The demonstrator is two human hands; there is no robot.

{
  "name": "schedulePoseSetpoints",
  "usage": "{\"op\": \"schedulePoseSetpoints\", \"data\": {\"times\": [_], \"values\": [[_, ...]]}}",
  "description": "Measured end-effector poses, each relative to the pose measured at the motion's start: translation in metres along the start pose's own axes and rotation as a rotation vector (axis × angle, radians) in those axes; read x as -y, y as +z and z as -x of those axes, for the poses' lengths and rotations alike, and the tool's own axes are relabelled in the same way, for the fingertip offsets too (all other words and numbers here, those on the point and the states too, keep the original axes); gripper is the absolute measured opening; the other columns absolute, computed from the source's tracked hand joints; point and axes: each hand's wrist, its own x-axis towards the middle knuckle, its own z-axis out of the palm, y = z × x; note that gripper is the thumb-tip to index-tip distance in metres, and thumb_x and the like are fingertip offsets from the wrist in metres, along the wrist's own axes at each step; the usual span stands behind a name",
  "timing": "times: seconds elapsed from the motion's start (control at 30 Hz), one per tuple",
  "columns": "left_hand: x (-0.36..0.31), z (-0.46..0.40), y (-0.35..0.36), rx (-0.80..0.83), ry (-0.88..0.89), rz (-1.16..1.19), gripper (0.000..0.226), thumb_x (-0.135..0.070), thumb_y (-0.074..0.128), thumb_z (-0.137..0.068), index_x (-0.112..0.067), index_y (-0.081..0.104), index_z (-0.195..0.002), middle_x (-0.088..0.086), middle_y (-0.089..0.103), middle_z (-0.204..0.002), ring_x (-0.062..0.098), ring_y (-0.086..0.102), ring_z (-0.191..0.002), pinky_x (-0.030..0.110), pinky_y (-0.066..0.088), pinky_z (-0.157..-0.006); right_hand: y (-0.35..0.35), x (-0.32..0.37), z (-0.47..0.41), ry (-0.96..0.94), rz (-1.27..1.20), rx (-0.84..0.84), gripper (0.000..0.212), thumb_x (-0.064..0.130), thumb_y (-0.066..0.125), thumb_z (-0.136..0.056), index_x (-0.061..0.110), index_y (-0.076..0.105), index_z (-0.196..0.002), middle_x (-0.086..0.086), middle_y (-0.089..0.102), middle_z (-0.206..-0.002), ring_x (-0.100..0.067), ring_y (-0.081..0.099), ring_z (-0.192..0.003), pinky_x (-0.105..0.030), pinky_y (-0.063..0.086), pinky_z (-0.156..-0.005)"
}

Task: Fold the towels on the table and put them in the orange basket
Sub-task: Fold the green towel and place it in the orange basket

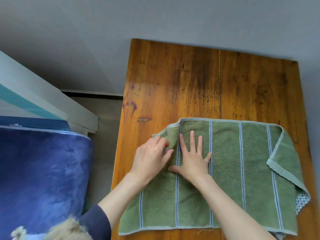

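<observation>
A green towel with thin blue-white stripes lies spread on the wooden table, its right end and its far left corner turned over. My right hand presses flat on the towel with fingers spread. My left hand pinches the turned-up left corner of the towel beside it. A patterned blue-white cloth peeks out from under the towel's right edge. No orange basket is in view.
A bed with a dark blue blanket stands left of the table, with a strip of grey floor between them. A grey wall runs behind the table. The table's far half is bare wood.
</observation>
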Motion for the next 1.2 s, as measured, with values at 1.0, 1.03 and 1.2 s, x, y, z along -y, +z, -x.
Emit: {"op": "schedulePoseSetpoints", "data": {"times": [1.0,1.03,1.2], "values": [[0.1,-0.082,-0.049,-0.17,-0.441,0.226,0.03,-0.016,0.048,-0.095,-0.014,0.046,-0.124,0.005,0.054,-0.104,0.019,0.052,-0.09,0.031,0.039,-0.081,-0.005,0.0,0.003,0.015,-0.059,0.049,0.124,0.068,0.064,-0.067,0.036,-0.039,-0.128,0.005,-0.049,-0.138,-0.024,-0.04,-0.13,-0.066,-0.002,-0.107],[0.098,-0.08,-0.049,-0.188,-0.417,0.173,0.033,-0.015,0.049,-0.094,-0.012,0.044,-0.127,0.008,0.051,-0.109,0.022,0.053,-0.091,0.032,0.041,-0.083,-0.005,0.0,0.003,0.015,-0.057,0.052,0.124,0.068,0.064,-0.067,0.037,-0.04,-0.128,0.005,-0.049,-0.138,-0.024,-0.041,-0.128,-0.066,-0.002,-0.107],[0.073,-0.04,-0.029,-0.257,-0.24,-0.064,0.028,0.002,0.05,-0.088,-0.001,0.055,-0.115,0.019,0.051,-0.106,0.035,0.05,-0.096,0.046,0.044,-0.083,-0.005,0.0,0.003,0.016,-0.048,0.057,0.125,0.07,0.062,-0.066,0.037,-0.041,-0.128,0.005,-0.05,-0.137,-0.023,-0.043,-0.126,-0.066,-0.002,-0.107]]}}
